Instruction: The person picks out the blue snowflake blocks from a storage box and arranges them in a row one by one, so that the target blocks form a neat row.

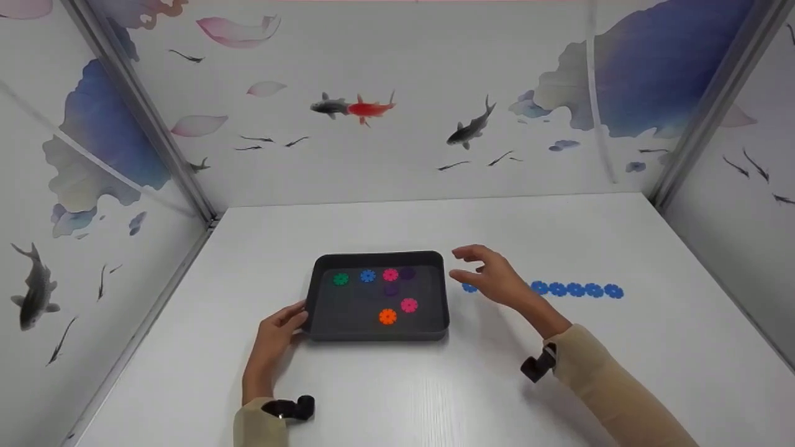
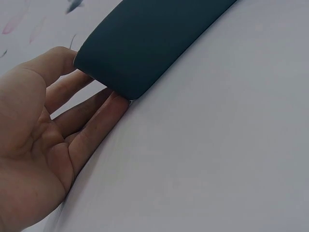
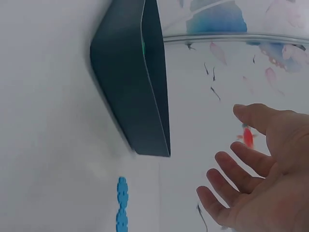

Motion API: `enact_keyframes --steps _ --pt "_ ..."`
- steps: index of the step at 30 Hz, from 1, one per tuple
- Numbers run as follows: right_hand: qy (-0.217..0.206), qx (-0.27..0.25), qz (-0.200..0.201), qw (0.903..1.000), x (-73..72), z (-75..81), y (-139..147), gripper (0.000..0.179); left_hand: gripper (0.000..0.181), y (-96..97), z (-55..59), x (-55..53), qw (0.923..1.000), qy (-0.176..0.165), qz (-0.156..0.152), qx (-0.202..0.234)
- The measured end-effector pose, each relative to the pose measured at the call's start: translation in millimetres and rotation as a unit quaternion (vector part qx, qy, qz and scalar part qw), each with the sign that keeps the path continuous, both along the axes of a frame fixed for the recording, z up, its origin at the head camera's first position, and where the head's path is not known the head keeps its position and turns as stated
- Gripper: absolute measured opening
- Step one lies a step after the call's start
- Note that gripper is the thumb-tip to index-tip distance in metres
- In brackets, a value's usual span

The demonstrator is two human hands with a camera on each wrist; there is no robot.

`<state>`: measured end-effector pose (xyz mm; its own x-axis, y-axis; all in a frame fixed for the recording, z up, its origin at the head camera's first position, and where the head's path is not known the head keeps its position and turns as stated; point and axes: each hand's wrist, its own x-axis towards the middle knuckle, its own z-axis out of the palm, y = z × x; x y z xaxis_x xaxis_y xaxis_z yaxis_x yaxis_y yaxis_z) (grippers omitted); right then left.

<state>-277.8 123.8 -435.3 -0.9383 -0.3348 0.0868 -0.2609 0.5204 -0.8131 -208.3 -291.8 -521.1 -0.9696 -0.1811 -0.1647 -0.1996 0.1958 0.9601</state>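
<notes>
A dark grey tray point(image 1: 345, 318) lies on the white table, holding several flower-shaped plastic discs: a green disc point(image 1: 341, 279), a blue disc point(image 1: 367, 275), an orange disc point(image 1: 387, 316), two pink ones and two purple ones. At its left side, my left hand point(image 1: 273, 338) grips the wall, thumb at the rim and fingers by the bottom edge, as the left wrist view shows. Just right of the tray, my right hand point(image 1: 494, 279) hovers with fingers spread and holds nothing. Beneath it runs a row of blue discs point(image 1: 577, 290), partly hidden by the hand.
White panels with painted fish point(image 1: 470, 127) close in the table point(image 1: 385, 397) at the back and both sides. Metal posts stand at the corners. Each sleeve has a small black camera point(image 1: 539, 363) at the wrist.
</notes>
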Motion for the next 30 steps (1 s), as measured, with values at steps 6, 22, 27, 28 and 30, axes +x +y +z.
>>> enact_keyframes --steps 6,22,27,28,30 --pt "-0.014 -0.006 -0.004 0.9999 -0.3 0.7 -30 0.051 0.041 0.0 0.5 0.0 0.9999 0.002 0.007 -0.008" --pt "-0.056 -0.029 0.0 0.998 -5.0 -1.4 -114 0.044 0.04 -1.5 1.2 1.9 1.0 0.008 0.003 -0.002" --pt "-0.069 -0.025 -0.01 0.9973 -14.7 -9.8 -131 0.049 0.04 -0.4 0.7 0.4 0.9999 0.006 -0.002 -0.01" --pt "-0.075 -0.025 -0.01 0.9968 -17.5 -11.9 -134 0.05 0.04 -0.2 0.5 0.2 0.9999 0.006 -0.003 -0.008" --pt "-0.081 -0.028 -0.008 0.9963 -22.2 -15.7 -139 0.051 0.039 0.4 0.4 -1.1 1.0 0.003 -0.001 -0.004"
